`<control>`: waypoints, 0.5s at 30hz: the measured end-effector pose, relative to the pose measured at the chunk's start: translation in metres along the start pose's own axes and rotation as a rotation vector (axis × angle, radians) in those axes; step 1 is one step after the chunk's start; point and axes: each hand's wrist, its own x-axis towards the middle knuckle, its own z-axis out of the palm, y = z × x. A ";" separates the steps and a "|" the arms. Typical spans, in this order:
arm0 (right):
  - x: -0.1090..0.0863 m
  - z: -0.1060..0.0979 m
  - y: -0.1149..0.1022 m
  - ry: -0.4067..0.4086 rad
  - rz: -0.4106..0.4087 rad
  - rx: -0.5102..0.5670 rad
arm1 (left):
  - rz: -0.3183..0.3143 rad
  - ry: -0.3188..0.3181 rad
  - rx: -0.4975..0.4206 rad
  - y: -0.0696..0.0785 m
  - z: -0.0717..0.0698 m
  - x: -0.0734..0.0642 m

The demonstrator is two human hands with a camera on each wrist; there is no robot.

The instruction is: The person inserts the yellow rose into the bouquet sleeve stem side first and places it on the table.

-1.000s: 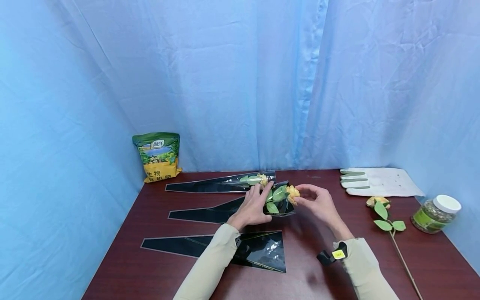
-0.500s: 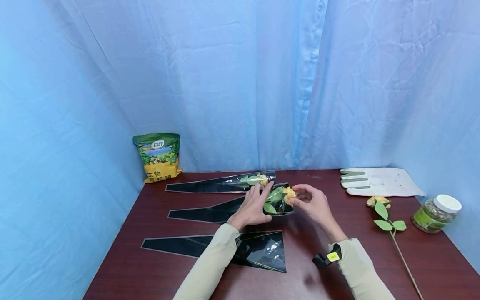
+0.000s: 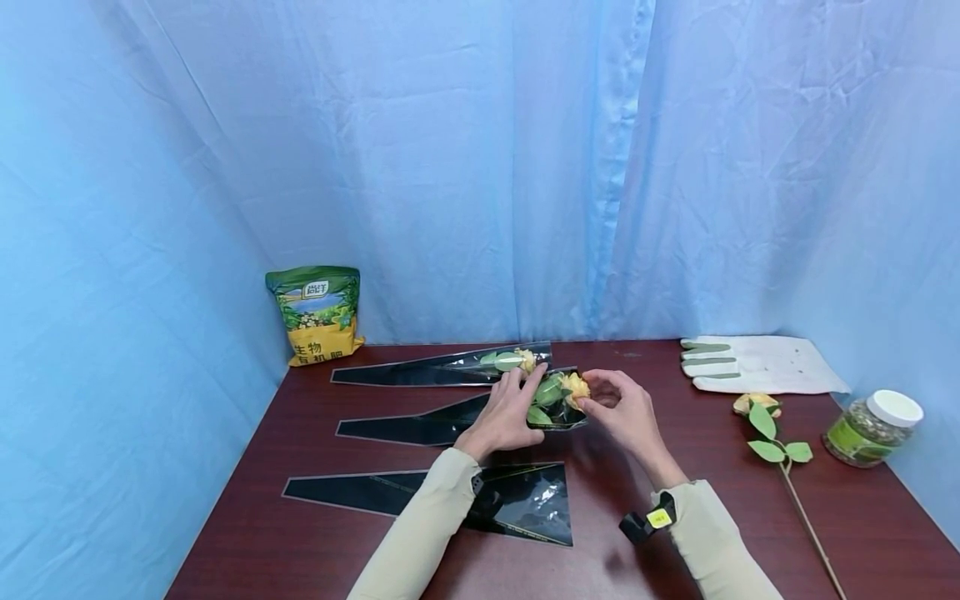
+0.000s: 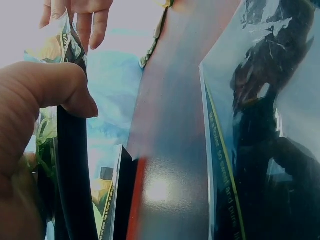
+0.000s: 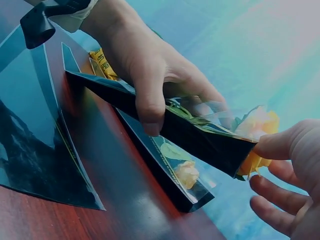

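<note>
My left hand grips a black-and-clear flower sleeve near its wide end, the thumb over the near side in the left wrist view. A yellow rose with green leaves lies inside it, its bloom at the sleeve's mouth. At that mouth my right hand pinches the bloom between thumb and fingers. The right wrist view shows petals sticking out past the sleeve's edge by the right thumb. The rose's stem is hidden by the black side of the sleeve.
Behind lies another sleeve with a yellow rose in it; in front, a flat sleeve. A loose rose, a white glove and a lidded jar lie right. A fertilizer bag stands back left.
My right hand has moved slightly left, and the yellow rose has slid a little further into the sleeve. My left hand has stayed in place on the sleeve.
</note>
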 end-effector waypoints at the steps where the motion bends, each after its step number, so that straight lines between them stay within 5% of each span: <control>1: 0.000 0.000 0.001 0.009 -0.002 -0.005 | -0.002 0.002 0.000 0.000 0.000 0.000; 15: -0.008 0.003 0.007 -0.075 -0.013 0.066 | -0.009 0.004 0.005 -0.002 -0.001 0.000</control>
